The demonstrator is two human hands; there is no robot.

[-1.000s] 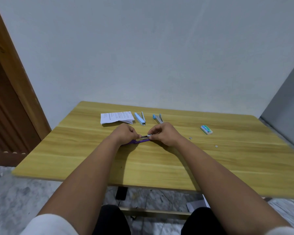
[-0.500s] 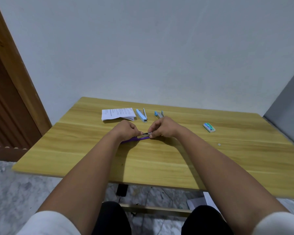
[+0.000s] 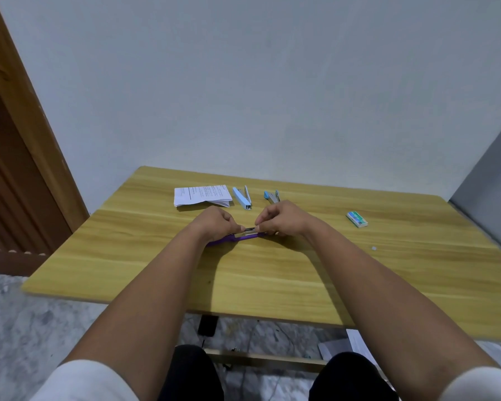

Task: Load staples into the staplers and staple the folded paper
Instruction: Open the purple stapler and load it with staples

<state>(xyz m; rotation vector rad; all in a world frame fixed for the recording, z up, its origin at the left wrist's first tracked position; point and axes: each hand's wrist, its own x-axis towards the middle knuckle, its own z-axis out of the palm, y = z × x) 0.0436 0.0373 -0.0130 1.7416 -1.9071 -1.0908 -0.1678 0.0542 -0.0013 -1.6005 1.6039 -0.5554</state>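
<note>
- We note the purple stapler lying low on the worktop, near its middle, with both hands on it; its metal staple channel shows between them.
- Left hand: fingers curled, grip narrow, pinching the left end of the channel and steadying the stapler body.
- Right hand: fingers curled, grip narrow, pinching at the right end of the channel. Whether a staple strip sits between the fingertips, we cannot tell; it is too small to resolve.
- We judge the step in hand to be loading this stapler. The folded paper lies untouched at the far side, well apart from the hands.
- Two blue staplers wait beyond the hands: the larger blue stapler just right of the paper, the small blue stapler further right. The staple box sits well to the right.
- Risk: a strip seated crooked or upside down would jam the channel; cause, poor sight of the slot under the fingers.
- Risk: a strip pinched too hard could snap into fragments. A small pale speck lies on the worktop right of the hands; what it is we cannot say.
- Risk: the spring pusher could snap forward onto a fingertip if released early.
- Risk: the stapler could slide on the smooth worktop if the left hand slackens.
</note>
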